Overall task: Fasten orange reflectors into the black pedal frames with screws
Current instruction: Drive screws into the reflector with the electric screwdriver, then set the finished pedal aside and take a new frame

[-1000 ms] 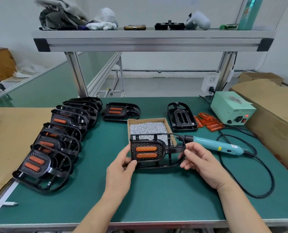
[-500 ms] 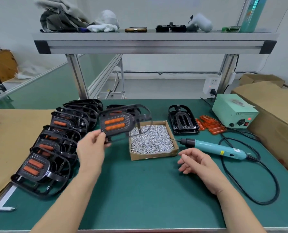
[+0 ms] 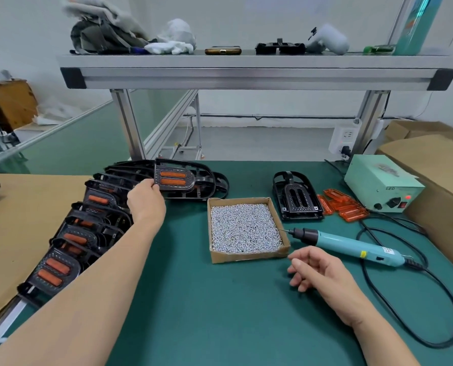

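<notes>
The finished pedal frame point(image 3: 193, 184) with two orange reflectors point(image 3: 173, 178) has moved from in front of the screw box point(image 3: 249, 256) to its far left. The left hand point(image 3: 146, 204) pinches the frame's edge with its fingers, so this piece seems done. The right hand point(image 3: 323, 270) is empty, its fingers loosely curled. Right of the box lies one empty frame point(image 3: 296, 199) and one electric screwdriver point(image 3: 352, 245).

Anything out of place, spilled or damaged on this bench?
Nothing stands out. The screws all lie inside the cardboard box, the finished pedals overlap in a row at the left, the left hand holds a pedal frame with both reflectors seated straight, and the screwdriver lies flat beside the box. The right hand hangs idle.
</notes>
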Available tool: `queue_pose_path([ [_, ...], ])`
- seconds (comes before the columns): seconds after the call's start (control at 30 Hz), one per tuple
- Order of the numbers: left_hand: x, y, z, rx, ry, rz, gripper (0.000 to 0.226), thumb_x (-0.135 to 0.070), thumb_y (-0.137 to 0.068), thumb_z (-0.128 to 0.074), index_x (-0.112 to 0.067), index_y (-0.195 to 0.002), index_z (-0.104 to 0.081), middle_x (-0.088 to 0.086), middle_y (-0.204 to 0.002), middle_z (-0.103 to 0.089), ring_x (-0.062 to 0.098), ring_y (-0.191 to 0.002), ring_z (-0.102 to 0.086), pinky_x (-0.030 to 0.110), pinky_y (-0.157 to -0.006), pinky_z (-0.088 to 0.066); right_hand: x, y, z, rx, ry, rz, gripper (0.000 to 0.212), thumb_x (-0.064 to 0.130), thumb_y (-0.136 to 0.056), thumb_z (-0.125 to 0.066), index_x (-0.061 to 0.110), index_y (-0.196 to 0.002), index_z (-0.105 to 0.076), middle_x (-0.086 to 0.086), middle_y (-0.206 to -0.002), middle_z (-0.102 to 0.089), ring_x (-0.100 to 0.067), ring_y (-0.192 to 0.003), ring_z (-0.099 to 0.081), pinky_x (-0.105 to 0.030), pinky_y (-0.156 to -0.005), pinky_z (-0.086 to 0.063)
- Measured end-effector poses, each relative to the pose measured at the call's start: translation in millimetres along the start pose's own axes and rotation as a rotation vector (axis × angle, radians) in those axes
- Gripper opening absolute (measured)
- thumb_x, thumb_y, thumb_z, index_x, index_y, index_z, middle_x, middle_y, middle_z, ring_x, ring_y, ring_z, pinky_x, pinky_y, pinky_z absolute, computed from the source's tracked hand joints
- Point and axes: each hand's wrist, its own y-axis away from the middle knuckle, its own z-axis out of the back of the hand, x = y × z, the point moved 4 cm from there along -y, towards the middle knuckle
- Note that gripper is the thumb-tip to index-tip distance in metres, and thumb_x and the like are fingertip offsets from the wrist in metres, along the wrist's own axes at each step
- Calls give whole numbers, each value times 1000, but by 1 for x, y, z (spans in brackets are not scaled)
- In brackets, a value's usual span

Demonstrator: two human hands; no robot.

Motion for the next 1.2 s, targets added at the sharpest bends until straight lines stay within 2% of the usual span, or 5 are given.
queue_pose_path([
  [0.27,-16,-3,-24,217,-343,-128,20,7,-89,-46,1,-102,-61,23,-108,-65,41,-104,-59,44,-84,-48,1,-2,-1,4,-21,-6,8,2,-97,-61,-1,-101,-66,-15,-83,-70,-25,-68,-67,-27,-57,-53],
  [0.43,-11,3,-39,285,-412,-173,38,5,-89,-47,-2,-123,-61,20,-120,-62,37,-110,-59,39,-89,-48,2,-3,-1,10,-22,-8,8,2,-97,-61,-2,-102,-66,-13,-83,-70,-25,-68,-67,-27,-56,-53],
  [0.73,-18,51,-51,195,-268,-330,44,-4,-90,-54,-8,-133,-59,18,-131,-52,37,-118,-44,42,-99,-40,2,-3,-2,10,-1,-10,8,3,-98,-60,-1,-102,-66,-12,-82,-71,-23,-68,-67,-26,-57,-54],
  [1.03,6,119,-43,301,-49,-160,49,-6,-94,-56,-4,-143,-45,16,-137,-45,31,-129,-36,35,-107,-29,3,-2,-1,-8,27,-28,8,5,-98,-61,2,-101,-68,-15,-84,-72,-23,-69,-68,-26,-60,-54],
  [1.2,2,159,-29,355,70,-265,33,-8,-98,-49,-13,-128,-60,4,-122,-61,27,-117,-51,35,-99,-39,2,-1,0,-16,54,-34,6,6,-97,-63,3,-99,-68,-16,-83,-71,-24,-69,-69,-26,-60,-55],
])
